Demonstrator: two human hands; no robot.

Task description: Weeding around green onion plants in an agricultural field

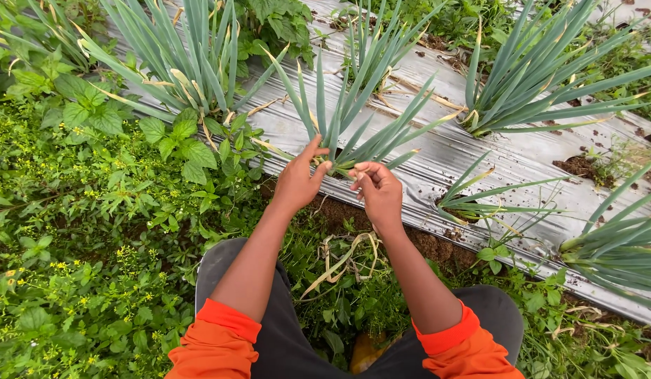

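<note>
1. Nearest the camera: your orange sleeves (220, 344) are pushed up above the elbows, and dark grey trousers (283, 344) cover both knees as you crouch.
2. Between your knees, a small yellowish thing (371, 349) shows low in the weeds; can't tell what it is.
3. Just past that, pale dried leaves (346, 260) lie on the ground between your forearms, among green weeds.
4. Left side: a thick patch of weeds with tiny yellow flowers (73, 267).
5. Your left hand (297, 179) is at the base of the middle green onion plant (353, 119), thumb and fingers pinched on a leaf low down by the stem cluster.
6. Your right hand (378, 189) is just beside it, fingers curled in and closed near the same plant's base; can't tell whether it grips a leaf or just touches.
7. The hands are near each other, not touching.
8. The green onion plant grows through a hole at the near edge of the silver plastic mulch sheet (480, 151), leaves fanning up and right.
9. To the right, a smaller onion clump (480, 196) stands on the same sheet, with another at the right frame edge (620, 245).
10. Farther back: bigger onion clumps upper left (192, 56), top middle (375, 49), upper right (536, 70).
11. Broad-leaved weeds (178, 140) crowd the sheet's left edge; soil (582, 167) sits on the plastic at right.
</note>
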